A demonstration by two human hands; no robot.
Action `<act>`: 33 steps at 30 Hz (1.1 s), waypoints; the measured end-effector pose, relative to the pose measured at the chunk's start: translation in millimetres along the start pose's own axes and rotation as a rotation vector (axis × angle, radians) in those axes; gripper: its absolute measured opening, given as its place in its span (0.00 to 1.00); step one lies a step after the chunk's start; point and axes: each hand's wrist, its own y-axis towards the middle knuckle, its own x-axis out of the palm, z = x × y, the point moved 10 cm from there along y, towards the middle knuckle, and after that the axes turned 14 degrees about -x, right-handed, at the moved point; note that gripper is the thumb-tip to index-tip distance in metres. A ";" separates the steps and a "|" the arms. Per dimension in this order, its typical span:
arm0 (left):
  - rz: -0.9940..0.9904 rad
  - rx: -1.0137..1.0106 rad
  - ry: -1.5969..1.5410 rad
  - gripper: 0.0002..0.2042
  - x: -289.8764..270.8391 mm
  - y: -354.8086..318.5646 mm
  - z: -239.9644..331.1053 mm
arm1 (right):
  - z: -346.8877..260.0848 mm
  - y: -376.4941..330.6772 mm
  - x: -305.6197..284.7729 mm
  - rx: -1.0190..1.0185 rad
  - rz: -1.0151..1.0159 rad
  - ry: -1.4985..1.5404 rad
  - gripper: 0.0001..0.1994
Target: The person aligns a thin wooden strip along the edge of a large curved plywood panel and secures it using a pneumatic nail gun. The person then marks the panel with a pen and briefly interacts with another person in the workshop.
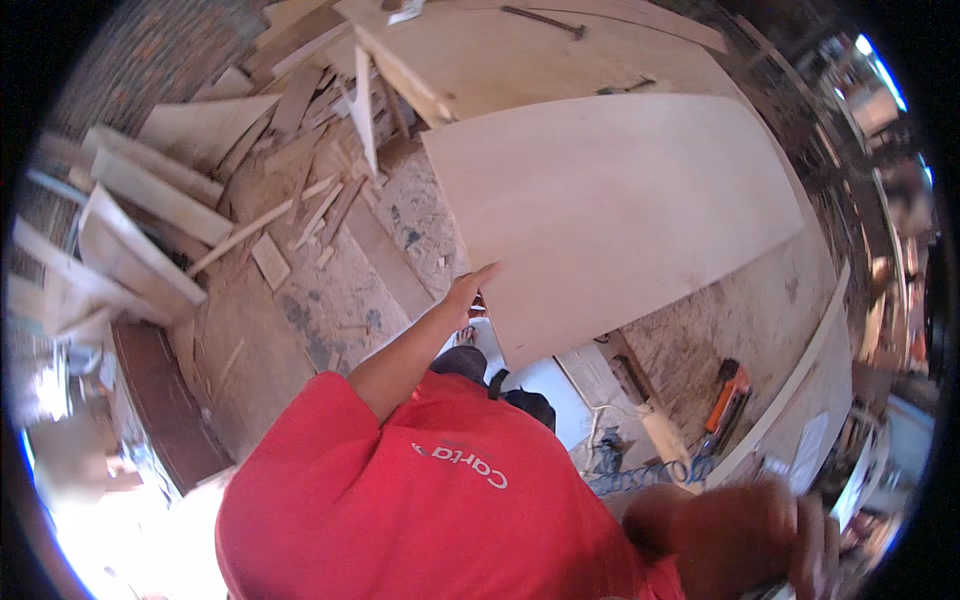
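A large pale plywood sheet [620, 210] lies in front of me, tilted, its far part over a worktable. My left hand [472, 288] is closed on the sheet's near left edge, with the thumb on top and the other fingers hidden beneath. Off to the lower right, my right hand [815, 550] is raised beside my body, away from the sheet. Motion blur hides how its fingers are set and whether anything is in them.
Offcuts [330, 210] litter the floor at left, near leaning boards [160, 190]. A hammer [545, 22] rests on the far worktable [480, 60]. At right are an orange-and-black tool [727, 398] and a coiled hose [650, 478]. A brown panel [170, 400] stands at left.
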 end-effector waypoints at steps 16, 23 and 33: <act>-0.051 0.435 -0.705 0.36 66.3 -34.3 -115.7 | -52.3 -17.7 -147.2 0.166 0.087 0.112 0.21; -0.013 0.393 -0.680 0.33 85.2 -89.1 -100.7 | 72.6 -120.2 -232.0 0.941 -0.222 -0.627 0.23; -0.100 0.482 -0.527 0.34 145.8 -225.5 12.4 | 139.2 -110.0 -121.3 1.113 -0.630 -0.404 0.11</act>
